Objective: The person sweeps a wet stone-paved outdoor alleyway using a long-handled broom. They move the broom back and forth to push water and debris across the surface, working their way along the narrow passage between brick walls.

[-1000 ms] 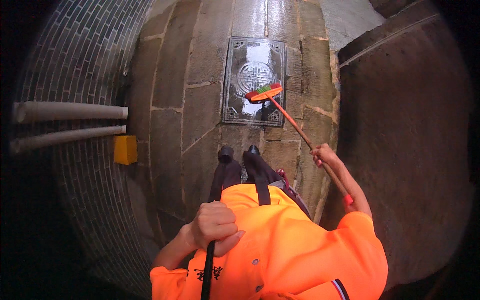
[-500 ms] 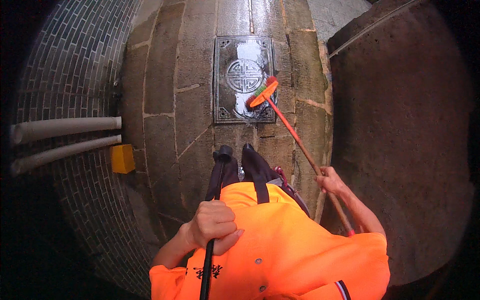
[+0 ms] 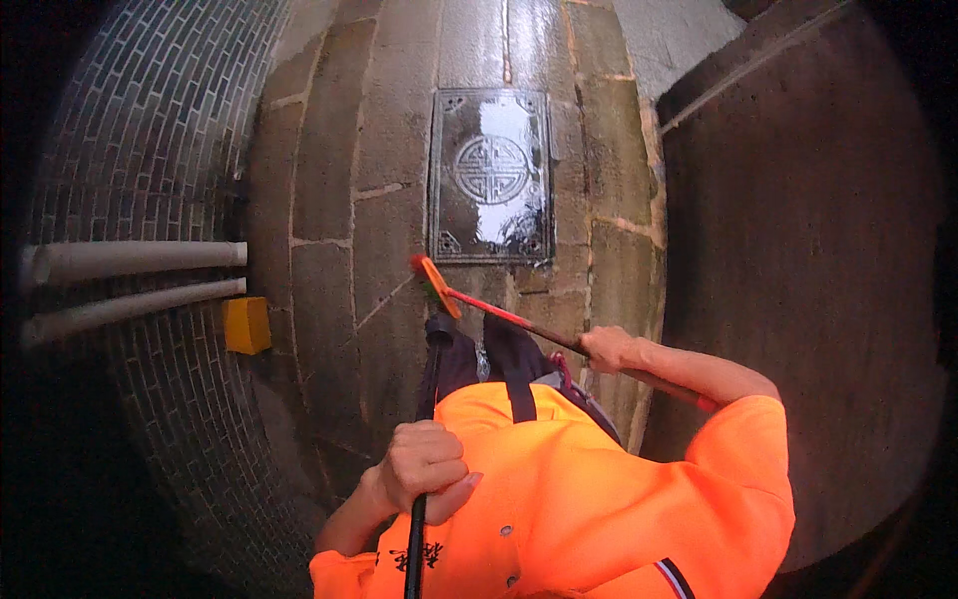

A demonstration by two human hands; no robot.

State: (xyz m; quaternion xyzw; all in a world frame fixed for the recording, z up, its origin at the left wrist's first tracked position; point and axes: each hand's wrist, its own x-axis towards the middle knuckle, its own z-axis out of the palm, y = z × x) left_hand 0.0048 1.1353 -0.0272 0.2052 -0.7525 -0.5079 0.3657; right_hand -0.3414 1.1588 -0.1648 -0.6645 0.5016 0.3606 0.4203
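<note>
My right hand (image 3: pixel 605 349) is closed round the handle of a broom (image 3: pixel 509 317), a red and brown stick slanting forward and left. The orange broom head (image 3: pixel 437 286) with red bristles is over the wet paving, just before my feet and left of the stick. My left hand (image 3: pixel 426 464) grips a black pole (image 3: pixel 415 547) close to my belly. Its dark upper end (image 3: pixel 439 325) shows by my left leg; what the pole belongs to is unclear. Ahead lies a square metal cover (image 3: pixel 491 170) with a round raised pattern, wet and shining.
Wet stone paving (image 3: pixel 389 215) runs ahead between a grey brick wall (image 3: pixel 150 150) at the left and a dark brown surface (image 3: pixel 798 250) at the right. Two pale pipes (image 3: pixel 140 260) stick out from the wall, and a yellow block (image 3: pixel 246 325) stands below their ends.
The broom head has swept from the metal cover back and left, nearer my feet. My right hand moved left with the handle. My left hand stays on the black pole.
</note>
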